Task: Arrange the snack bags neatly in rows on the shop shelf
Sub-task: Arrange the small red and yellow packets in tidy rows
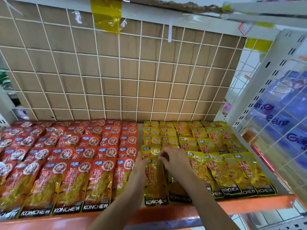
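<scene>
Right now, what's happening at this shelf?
A person is straightening the front yellow bag in the leftmost yellow column. The left hand lies flat against its left edge, and the right hand pinches its top. Red bags fill neat rows on the left; the other yellow bags lie slightly skewed.

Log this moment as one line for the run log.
phase: row alignment | left hand: flat against left edge of front yellow bag | right hand: curled at its top, grip unclear | red bags: rowed at left
</scene>
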Available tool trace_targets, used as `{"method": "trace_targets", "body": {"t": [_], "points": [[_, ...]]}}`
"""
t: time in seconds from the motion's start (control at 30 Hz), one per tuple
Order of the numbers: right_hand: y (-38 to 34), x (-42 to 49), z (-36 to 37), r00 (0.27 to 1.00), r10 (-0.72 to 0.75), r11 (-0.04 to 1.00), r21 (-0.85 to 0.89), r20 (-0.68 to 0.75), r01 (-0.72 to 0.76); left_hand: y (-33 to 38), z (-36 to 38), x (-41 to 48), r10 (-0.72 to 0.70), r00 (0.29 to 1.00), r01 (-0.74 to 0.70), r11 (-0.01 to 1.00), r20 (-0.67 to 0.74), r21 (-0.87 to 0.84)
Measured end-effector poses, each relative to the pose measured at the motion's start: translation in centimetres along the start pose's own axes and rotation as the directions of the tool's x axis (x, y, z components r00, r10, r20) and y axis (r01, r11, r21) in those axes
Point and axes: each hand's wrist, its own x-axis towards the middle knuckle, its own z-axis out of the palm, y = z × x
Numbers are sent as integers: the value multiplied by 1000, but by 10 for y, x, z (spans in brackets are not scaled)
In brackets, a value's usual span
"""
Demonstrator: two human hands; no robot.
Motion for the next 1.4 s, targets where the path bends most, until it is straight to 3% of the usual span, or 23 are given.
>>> {"method": "trace_targets", "body": {"t": [0.37, 1.0, 1.13, 1.4], "points": [[-3, 0, -4, 1000, -9, 1000, -8, 25, 10, 3, 1, -4, 42, 997, -44, 998, 64, 37], [5, 3, 0, 999, -37, 999, -39, 22, 38, 15, 4, -4, 17, 999, -20, 998, 52, 58], [7, 4, 1, 997, -41, 998, -34, 66, 43, 21, 5, -17, 87, 989, -96, 993, 118, 71], [6, 4, 4, 998, -23, 999, -39, 52, 25, 28, 9, -31, 125, 988, -132, 987, 87, 91]]}}
